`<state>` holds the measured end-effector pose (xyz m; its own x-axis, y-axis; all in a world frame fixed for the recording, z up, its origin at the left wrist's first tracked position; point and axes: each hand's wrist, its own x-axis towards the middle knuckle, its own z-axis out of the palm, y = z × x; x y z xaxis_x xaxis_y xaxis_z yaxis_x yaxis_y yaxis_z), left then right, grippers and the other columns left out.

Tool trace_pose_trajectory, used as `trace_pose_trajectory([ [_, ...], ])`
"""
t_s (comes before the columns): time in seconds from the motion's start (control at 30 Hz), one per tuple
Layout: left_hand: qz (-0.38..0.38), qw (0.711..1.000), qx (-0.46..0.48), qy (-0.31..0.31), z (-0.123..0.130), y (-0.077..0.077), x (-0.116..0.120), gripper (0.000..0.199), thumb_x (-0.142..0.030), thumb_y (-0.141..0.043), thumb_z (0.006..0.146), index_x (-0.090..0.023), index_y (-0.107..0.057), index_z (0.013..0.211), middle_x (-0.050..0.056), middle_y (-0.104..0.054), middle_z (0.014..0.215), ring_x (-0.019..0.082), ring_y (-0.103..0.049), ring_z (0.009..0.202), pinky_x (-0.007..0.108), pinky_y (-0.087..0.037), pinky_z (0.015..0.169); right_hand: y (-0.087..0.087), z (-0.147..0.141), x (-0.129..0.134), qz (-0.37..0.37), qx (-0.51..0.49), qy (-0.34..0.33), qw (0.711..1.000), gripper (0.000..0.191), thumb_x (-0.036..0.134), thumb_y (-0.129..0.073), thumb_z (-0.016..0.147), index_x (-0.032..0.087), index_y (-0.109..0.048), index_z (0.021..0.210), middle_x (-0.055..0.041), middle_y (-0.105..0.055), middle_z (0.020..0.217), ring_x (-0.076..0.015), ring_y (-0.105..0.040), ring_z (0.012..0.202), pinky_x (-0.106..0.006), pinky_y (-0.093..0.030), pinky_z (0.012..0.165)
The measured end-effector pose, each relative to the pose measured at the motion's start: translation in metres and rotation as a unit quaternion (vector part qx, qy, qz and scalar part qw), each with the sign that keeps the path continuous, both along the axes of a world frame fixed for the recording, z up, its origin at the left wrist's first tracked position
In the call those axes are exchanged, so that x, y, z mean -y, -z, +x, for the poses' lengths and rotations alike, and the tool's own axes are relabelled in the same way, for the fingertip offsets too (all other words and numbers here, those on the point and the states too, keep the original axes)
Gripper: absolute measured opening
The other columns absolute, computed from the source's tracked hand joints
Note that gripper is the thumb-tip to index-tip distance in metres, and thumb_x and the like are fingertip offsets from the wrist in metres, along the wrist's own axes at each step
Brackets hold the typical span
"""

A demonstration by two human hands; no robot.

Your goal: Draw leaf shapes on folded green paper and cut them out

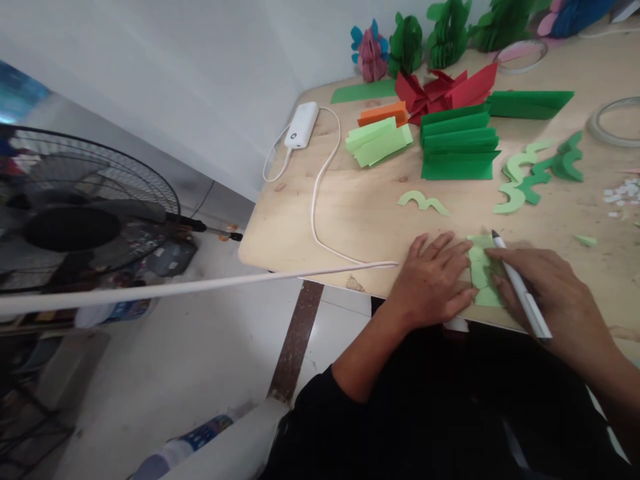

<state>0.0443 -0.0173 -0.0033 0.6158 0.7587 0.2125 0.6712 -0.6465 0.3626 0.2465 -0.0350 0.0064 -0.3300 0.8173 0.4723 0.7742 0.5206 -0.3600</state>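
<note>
Light green folded paper (pixel 480 270) flat on a plywood table (pixel 360 207), right between both hands and partly covered by them. Left hand (pixel 430 283) open, fingers spread, palm down, pressing beside and onto the paper's left side. Right hand (pixel 545 293) closed in a narrow grip around a white pen (pixel 523 293), above the paper's right side. Pen slanting across the paper's upper right corner, dark end sticking out past the fingers; any contact with the paper hidden by the hand. Paper uneven in outline, its lower end just short of the table's front edge, so little wood below it.

Just right of the paper, a small green paper scrap (pixel 585 240). Farther right, white paper bits (pixel 623 193). Above and to the right, cut green paper squiggles (pixel 520 180). Straight above, a light green squiggle (pixel 423 202), near; beyond it, a pleated dark green paper stack (pixel 459 143), a pleated light green stack (pixel 377 141), orange paper (pixel 383 113) and folded red paper (pixel 445 90). Up and left, a white power bank (pixel 303 125) with a white cable (pixel 316 193) running down to the table edge. Well left, beyond the table's corner, a floor fan (pixel 75 207).
</note>
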Motion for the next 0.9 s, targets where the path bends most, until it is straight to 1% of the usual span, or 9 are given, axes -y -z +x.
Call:
trace_pose_trajectory([
  [0.17,0.008,1.000,0.000,-0.001,0.0003,0.0010,0.0003,0.043,-0.039,-0.048,0.095,-0.012,-0.059,0.127,0.007,-0.054,0.148,0.028,-0.037,0.144,0.051,-0.025,0.120,-0.0010,0.0012,0.0000,-0.012,-0.004,0.003,1.000,0.029,0.027,-0.055,0.091,0.024,-0.062,0.119,-0.0089,-0.072,0.099,-0.0239,-0.068,0.091,-0.037,-0.053,0.079],
  [0.33,-0.004,1.000,-0.007,-0.002,0.0001,0.0001,0.0001,0.041,-0.039,-0.047,0.096,-0.015,-0.061,0.126,0.008,-0.054,0.149,0.027,-0.036,0.145,0.051,-0.023,0.121,0.0019,0.0024,0.0019,-0.021,-0.034,0.016,0.999,0.033,0.025,-0.059,0.089,0.024,-0.063,0.121,-0.0097,-0.072,0.103,-0.0244,-0.068,0.095,-0.039,-0.053,0.083],
  [0.5,-0.006,1.000,-0.014,0.001,-0.0001,-0.0008,-0.0004,0.041,-0.040,-0.048,0.096,-0.016,-0.061,0.127,0.009,-0.053,0.149,0.027,-0.035,0.146,0.051,-0.022,0.121,0.0029,0.0019,0.0018,-0.013,-0.029,0.010,0.999,0.028,0.024,-0.060,0.088,0.022,-0.065,0.116,-0.0095,-0.071,0.099,-0.0232,-0.067,0.090,-0.038,-0.054,0.081],
  [0.67,-0.013,1.000,-0.008,-0.001,-0.0002,-0.0011,-0.0001,0.044,-0.039,-0.047,0.096,-0.015,-0.059,0.130,0.009,-0.053,0.149,0.027,-0.036,0.146,0.050,-0.021,0.121,0.0012,0.0020,0.0022,-0.014,-0.043,0.017,0.999,0.029,0.023,-0.061,0.087,0.020,-0.065,0.116,-0.0104,-0.072,0.100,-0.0233,-0.067,0.091,-0.037,-0.054,0.083],
  [0.9,-0.008,1.000,-0.008,-0.001,-0.0002,-0.0007,0.0002,0.046,-0.041,-0.047,0.096,-0.014,-0.058,0.131,0.008,-0.053,0.149,0.027,-0.035,0.146,0.051,-0.023,0.121,0.0017,0.0010,0.0015,-0.016,-0.044,0.015,0.999,0.027,0.024,-0.061,0.087,0.023,-0.066,0.113,-0.0087,-0.073,0.098,-0.0227,-0.068,0.088,-0.038,-0.055,0.081],
])
